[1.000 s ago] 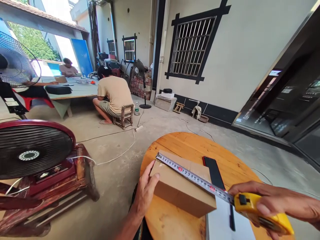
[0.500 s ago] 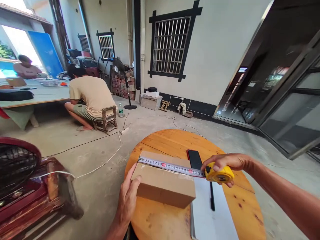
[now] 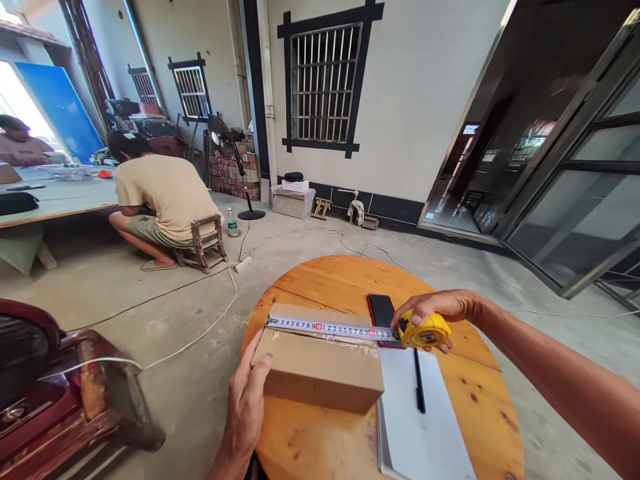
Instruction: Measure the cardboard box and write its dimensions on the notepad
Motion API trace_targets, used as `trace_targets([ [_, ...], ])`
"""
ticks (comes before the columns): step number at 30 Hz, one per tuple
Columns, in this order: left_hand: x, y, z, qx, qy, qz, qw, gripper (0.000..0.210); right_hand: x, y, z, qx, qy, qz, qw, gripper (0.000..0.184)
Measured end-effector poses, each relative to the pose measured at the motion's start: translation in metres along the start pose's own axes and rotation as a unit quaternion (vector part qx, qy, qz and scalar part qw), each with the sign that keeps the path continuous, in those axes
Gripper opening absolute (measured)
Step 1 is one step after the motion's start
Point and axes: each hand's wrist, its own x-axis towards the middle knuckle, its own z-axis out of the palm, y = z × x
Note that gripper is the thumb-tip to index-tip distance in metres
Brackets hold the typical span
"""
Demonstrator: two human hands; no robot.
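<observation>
A closed cardboard box (image 3: 320, 363) lies on the round wooden table (image 3: 310, 440). My left hand (image 3: 246, 400) grips its left end, thumb on top and fingers along the side. My right hand (image 3: 433, 313) is closed around a yellow tape measure (image 3: 425, 331) just past the box's right end. The pulled-out blade (image 3: 330, 327) runs along the box top, its hooked tip at the far left edge by my left fingers. Beneath the tape measure lie a red-edged phone (image 3: 381, 310) and a black pen (image 3: 419, 383) on white paper (image 3: 425, 440).
Left of the table stands a dark red heater-like appliance (image 3: 35, 380) beside a wooden stool. A person (image 3: 160, 193) sits bent over on a small chair (image 3: 205, 243), and another person sits farther back. A cable (image 3: 200, 337) crosses the floor. A standing fan (image 3: 235, 167) is behind.
The whole view has shifted slightly, so the table, box and hands appear a little farther left. The blade still lies along the box, and both hands keep their holds.
</observation>
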Motion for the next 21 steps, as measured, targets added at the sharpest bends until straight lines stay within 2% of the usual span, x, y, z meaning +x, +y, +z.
trace_targets([
  [4, -0.001, 0.0, -0.001, 0.002, -0.01, 0.001, 1.0, 0.054, 0.0, 0.002, 0.0, -0.009, 0.032, 0.015, 0.999, 0.061],
  [13, -0.001, 0.001, -0.001, 0.018, -0.001, -0.002, 1.0, 0.054, 0.005, 0.001, -0.001, 0.001, 0.027, 0.029, 0.999, 0.065],
  [16, -0.002, 0.002, 0.0, 0.026, 0.005, 0.007, 1.0, 0.054, 0.001, 0.001, 0.0, 0.004, 0.044, 0.019, 0.999, 0.063],
  [19, -0.002, 0.001, -0.001, 0.034, 0.006, 0.02, 0.999, 0.054, -0.009, 0.005, 0.013, 0.022, 0.086, -0.016, 0.996, 0.064],
  [21, -0.002, 0.0, -0.001, 0.033, 0.005, 0.017, 0.999, 0.053, -0.014, 0.013, 0.035, 0.058, 0.116, -0.054, 0.99, 0.068],
])
